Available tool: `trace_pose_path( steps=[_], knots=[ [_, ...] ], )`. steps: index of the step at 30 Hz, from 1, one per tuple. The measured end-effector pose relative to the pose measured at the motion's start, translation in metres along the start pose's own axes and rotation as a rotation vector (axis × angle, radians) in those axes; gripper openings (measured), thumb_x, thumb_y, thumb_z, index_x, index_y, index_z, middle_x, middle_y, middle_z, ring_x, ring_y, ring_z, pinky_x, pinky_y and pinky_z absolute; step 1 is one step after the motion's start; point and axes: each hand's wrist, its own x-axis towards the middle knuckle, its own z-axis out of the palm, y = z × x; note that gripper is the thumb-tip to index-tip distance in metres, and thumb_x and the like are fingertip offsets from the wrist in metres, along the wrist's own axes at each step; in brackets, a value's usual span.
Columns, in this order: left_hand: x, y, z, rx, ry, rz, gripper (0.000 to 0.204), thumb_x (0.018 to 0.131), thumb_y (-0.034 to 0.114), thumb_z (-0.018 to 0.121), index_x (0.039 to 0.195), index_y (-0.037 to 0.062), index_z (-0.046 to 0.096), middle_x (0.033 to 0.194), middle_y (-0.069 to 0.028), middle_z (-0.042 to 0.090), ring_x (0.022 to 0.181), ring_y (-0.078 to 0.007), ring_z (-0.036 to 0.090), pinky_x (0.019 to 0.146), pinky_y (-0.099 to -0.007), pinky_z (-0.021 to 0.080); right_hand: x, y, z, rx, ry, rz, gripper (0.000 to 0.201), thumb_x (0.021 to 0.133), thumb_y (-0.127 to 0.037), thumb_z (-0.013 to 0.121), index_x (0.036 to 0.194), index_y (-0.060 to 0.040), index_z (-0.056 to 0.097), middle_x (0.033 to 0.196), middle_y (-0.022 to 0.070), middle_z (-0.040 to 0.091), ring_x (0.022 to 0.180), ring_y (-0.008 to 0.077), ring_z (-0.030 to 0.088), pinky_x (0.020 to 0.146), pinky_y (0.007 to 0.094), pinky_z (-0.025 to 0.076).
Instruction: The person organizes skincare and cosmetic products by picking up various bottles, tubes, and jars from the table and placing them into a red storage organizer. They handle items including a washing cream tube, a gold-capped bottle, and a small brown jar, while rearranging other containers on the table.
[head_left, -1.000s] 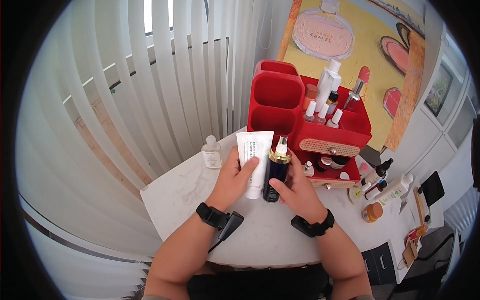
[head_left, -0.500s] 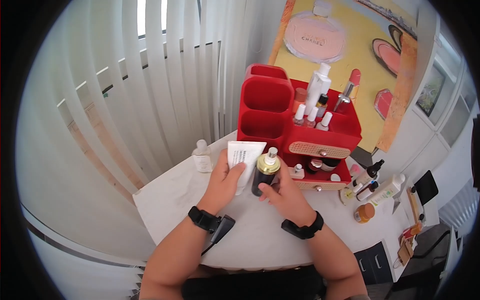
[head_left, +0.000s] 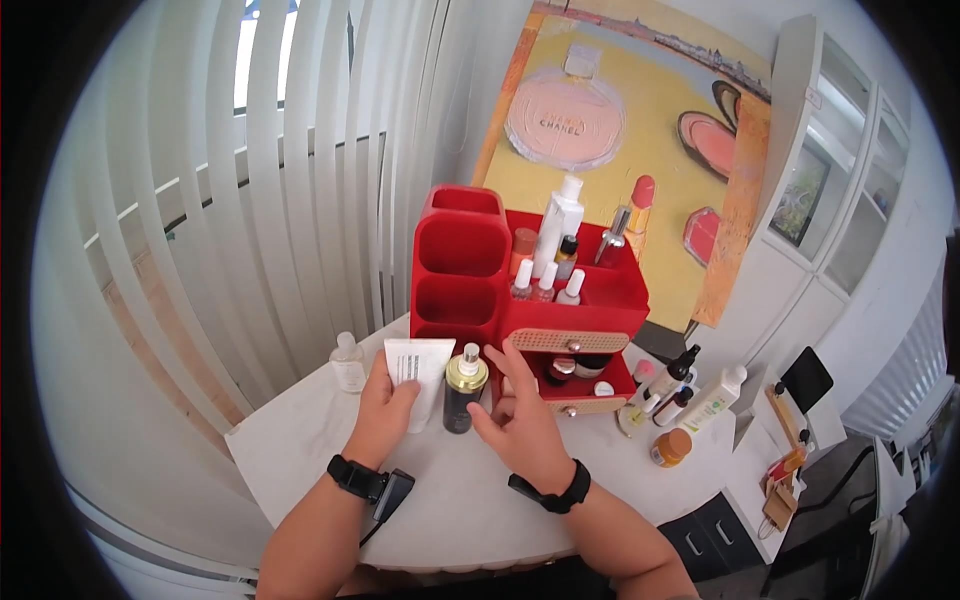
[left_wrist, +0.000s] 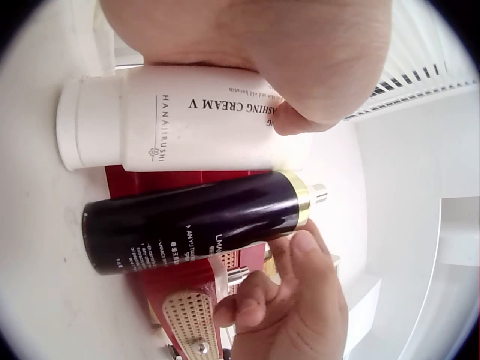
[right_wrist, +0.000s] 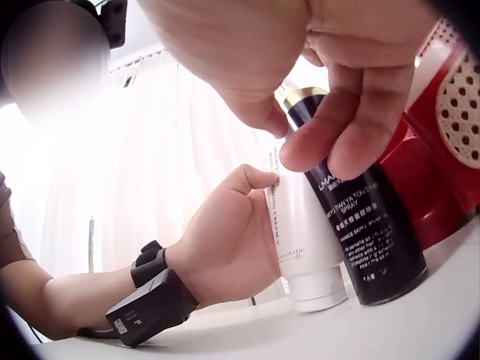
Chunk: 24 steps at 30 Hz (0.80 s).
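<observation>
My left hand (head_left: 385, 410) holds a white washing cream tube (left_wrist: 202, 120), which stands cap down at the tabletop, thumb across its front. Right beside it a dark spray bottle (head_left: 461, 400) with a gold collar and pump top stands upright on the table. My right hand (head_left: 525, 425) is at the bottle's right side, fingers loosely bent, thumb and index close to its upper part and not wrapped round it. The right wrist view shows the hand's fingers overlapping the bottle's neck. Behind both stands a red cosmetics organizer (head_left: 425, 290).
A small clear bottle (head_left: 348, 365) stands left of the tube. Nail polish bottles (head_left: 545, 285) and a tall white bottle (head_left: 560, 225) fill the organizer's top; a lower drawer (head_left: 580, 405) is pulled out. Several bottles and an amber jar (head_left: 671, 448) stand to the right.
My right hand has loosened its grip on the dark spray bottle and drawn slightly right. My left hand keeps hold of the tube. The head view has shifted, moving the scene left and down.
</observation>
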Motion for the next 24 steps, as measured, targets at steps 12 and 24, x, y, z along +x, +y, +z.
trace_pose_path(
  steps=[12,24],
  knots=[
    [0.001,-0.009,-0.003,0.027,-0.016,0.005,0.039,0.089,0.000,0.053,0.128,0.0007,0.049,0.116,-0.0091,0.064,0.106,-0.0152,0.062,0.090,-0.0310,0.051,0.071,-0.119,-0.119,-0.305,0.442,-0.488,0.039,0.087,0.005,0.064,0.124,0.0006,0.057,0.117,0.0117,0.062,0.070,0.0137,0.057,0.069,0.0279,0.050],
    [0.001,-0.007,-0.003,0.010,-0.013,0.036,0.037,0.088,-0.001,0.053,0.125,0.0003,0.050,0.113,-0.0111,0.065,0.103,-0.0167,0.064,0.089,-0.0314,0.051,0.200,0.019,-0.202,-1.196,0.164,-0.132,0.048,0.094,-0.015,0.056,0.139,-0.0022,0.049,0.138,0.0188,0.055,0.121,0.0391,0.059,0.099,0.0478,0.052]
  ],
)
